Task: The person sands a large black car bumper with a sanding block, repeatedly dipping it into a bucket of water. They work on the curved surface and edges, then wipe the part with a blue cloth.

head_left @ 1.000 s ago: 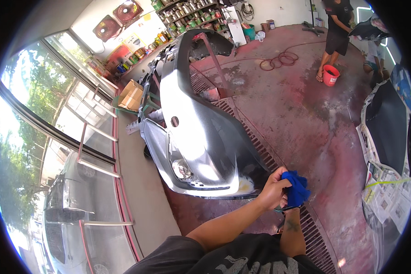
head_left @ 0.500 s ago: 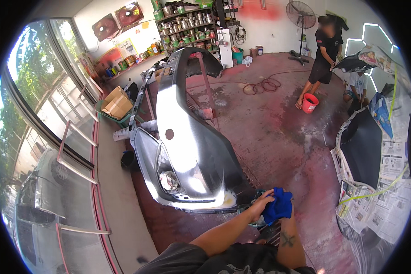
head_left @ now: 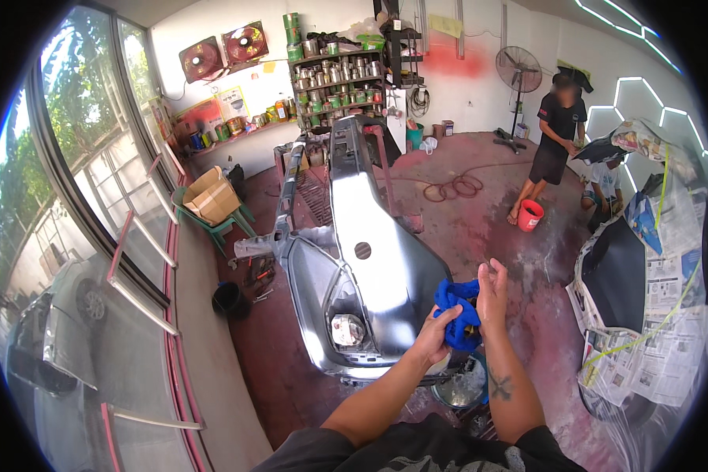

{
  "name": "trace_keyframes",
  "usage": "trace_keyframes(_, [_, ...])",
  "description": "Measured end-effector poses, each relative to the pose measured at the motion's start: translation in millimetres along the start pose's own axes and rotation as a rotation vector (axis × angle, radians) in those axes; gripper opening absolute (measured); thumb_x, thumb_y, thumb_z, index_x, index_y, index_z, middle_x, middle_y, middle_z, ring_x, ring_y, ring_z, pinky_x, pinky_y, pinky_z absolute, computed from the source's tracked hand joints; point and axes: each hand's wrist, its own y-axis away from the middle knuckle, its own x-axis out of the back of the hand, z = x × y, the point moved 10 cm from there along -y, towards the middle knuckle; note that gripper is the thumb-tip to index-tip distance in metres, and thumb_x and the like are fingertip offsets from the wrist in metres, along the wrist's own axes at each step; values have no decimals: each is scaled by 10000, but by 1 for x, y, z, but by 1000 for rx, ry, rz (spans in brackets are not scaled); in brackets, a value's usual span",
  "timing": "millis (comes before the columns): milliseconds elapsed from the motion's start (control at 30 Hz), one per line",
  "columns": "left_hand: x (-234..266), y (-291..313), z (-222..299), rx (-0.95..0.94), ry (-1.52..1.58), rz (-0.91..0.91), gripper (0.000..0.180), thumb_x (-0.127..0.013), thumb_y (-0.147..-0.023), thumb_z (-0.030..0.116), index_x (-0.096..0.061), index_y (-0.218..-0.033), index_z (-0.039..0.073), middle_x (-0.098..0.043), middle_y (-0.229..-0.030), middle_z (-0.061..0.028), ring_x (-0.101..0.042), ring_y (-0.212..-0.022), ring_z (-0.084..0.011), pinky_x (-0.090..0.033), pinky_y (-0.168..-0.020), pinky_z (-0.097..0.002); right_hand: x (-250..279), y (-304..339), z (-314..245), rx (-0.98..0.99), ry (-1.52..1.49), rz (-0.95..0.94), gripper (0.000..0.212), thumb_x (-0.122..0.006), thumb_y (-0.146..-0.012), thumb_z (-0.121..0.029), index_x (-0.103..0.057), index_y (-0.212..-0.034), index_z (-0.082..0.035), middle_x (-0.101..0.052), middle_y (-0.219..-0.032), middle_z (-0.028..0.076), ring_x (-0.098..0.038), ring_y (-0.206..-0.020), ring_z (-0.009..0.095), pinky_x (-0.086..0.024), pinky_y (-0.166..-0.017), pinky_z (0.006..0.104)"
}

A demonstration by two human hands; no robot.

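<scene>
A bunched blue cloth (head_left: 458,315) is between my hands, in front of the near right end of a car bumper (head_left: 370,236). My left hand (head_left: 429,337) is closed on the cloth, thumb across it. My right hand (head_left: 492,299) stands upright against the cloth's right side, its fingers stretched out. Something small and dark shows in the folds, too hidden to name. Below my hands sits a bucket (head_left: 458,393), partly covered by my forearms. The bumper is glossy black and grey, with a whitish paper-covered part (head_left: 347,330) in its lower opening.
At right stands a car panel covered with newspaper (head_left: 645,354). Beyond it are a standing person (head_left: 558,130), a crouching person (head_left: 606,185) and a red bucket (head_left: 530,216). A hose (head_left: 456,187) lies coiled on the floor. At left are a cardboard box (head_left: 212,195) and black bucket (head_left: 231,300).
My hands and the cloth have risen away from the bucket. My right hand's fingers have straightened upward. The view has tilted up and shifted left.
</scene>
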Motion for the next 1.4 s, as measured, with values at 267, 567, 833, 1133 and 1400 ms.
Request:
trace_keyframes(267, [20,37,129,-216,-76,76,419,-711,-1015,189,-560,-1391,81,-696,-1229,-93,-720,-1092,-229,-620,-953,-409,-93,56,-22,-237,-60,-460,538,-804,-970,-113,-563,-1433,17,-689,-1151,103,-664,-1044,140,-548,-877,290])
trace_keyframes(567, [-1,24,199,-508,-308,221,529,-783,-925,63,-571,-1410,46,-691,-1220,-106,-708,-1057,-207,-607,-917,-357,-131,66,26,-557,-409,-399,336,-682,-1071,-313,-552,-1265,-72,-661,-843,52,-586,-607,93,-437,-489,252])
trace_keyframes(833, [-31,-21,239,-686,-744,279,427,-836,-882,93,-673,-1268,14,-740,-1129,-74,-703,-1018,-161,-578,-938,-337,-125,18,57,-587,-756,-393,316,-761,-1002,-144,-601,-1256,-47,-687,-891,41,-619,-712,98,-518,-621,283])
trace_keyframes(1133, [-51,-80,355,-639,-579,146,415,-685,-978,209,-592,-1354,62,-704,-1157,-77,-701,-1068,-215,-574,-986,-388,-149,-60,8,-689,-1019,-510,459,-775,-1008,-316,-601,-1348,-60,-702,-1063,97,-728,-887,192,-577,-729,322])
trace_keyframes(1400, [-52,-101,342,-698,-649,279,505,-645,-893,123,-590,-1382,12,-706,-1267,-158,-713,-1134,-294,-589,-983,-420,-210,-123,-5,-356,-578,-658,502,-829,-955,-182,-562,-1339,2,-688,-1020,116,-684,-724,137,-539,-544,278])
